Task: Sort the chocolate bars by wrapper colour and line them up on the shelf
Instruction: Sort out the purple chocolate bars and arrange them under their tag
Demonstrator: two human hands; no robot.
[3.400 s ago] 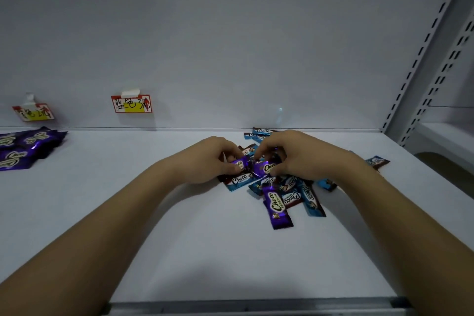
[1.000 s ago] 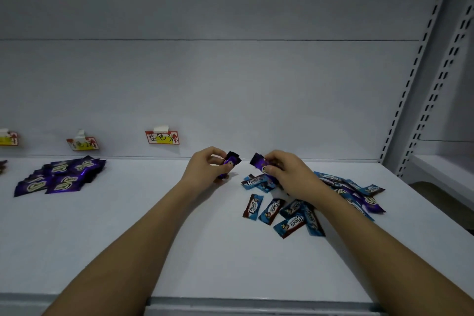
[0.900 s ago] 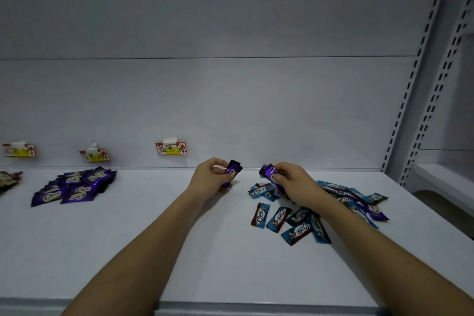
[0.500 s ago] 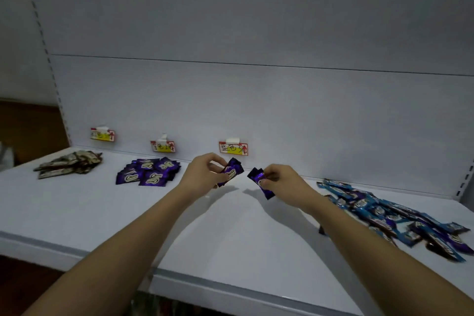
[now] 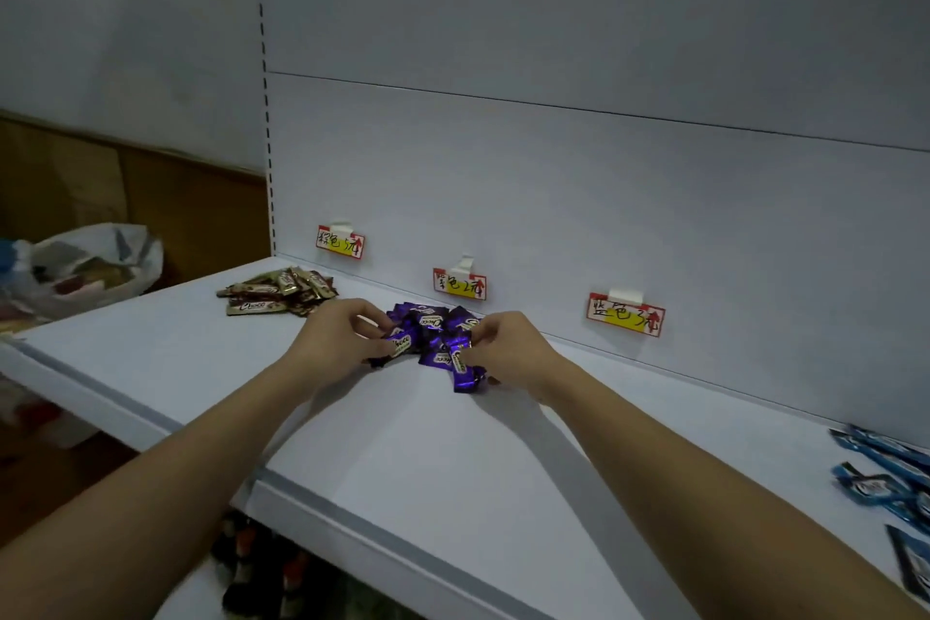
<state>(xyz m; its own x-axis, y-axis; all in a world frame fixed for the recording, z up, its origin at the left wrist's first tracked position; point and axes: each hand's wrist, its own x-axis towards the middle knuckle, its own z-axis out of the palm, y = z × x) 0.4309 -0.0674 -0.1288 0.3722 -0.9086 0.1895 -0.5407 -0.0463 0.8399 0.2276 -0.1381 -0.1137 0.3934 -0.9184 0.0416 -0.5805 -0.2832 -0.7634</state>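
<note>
Both hands work at the purple pile (image 5: 433,325) on the white shelf (image 5: 402,463), below the middle tag; left hand (image 5: 338,342) has fingers curled, pinching a purple bar (image 5: 400,345) at the pile's near-left edge; white "Choco" lettering reads on that wrapper; right hand (image 5: 508,350) pinches a second purple bar (image 5: 460,363) by its upper end, thumb and forefinger closed on it; this bar runs toward the camera, its lower end touching the shelf just in front of the pile; its lettering is partly hidden by foil glare, looks like the same "Choco" logo; purple pile is loose and overlapping, not in a row; brown pile (image 5: 277,292) lies to the left near the shelf's left end, below the left tag, one wrapper there reads "Choco"; blue bars (image 5: 885,478) lie scattered at the far right edge, well apart from both hands, partly cut off by the frame; three red-bordered tags with yellow bands and red arrows are stuck to the back panel; left tag (image 5: 340,242), middle tag (image 5: 459,283), right tag (image 5: 625,314); each carries handwritten Chinese characters; right tag starts with 蓝色, the rest unclear; the other two too scrawled to read surely; plastic bag (image 5: 90,262) sits off the shelf at far left; dark packets show below the shelf front, too dim to identify.
</note>
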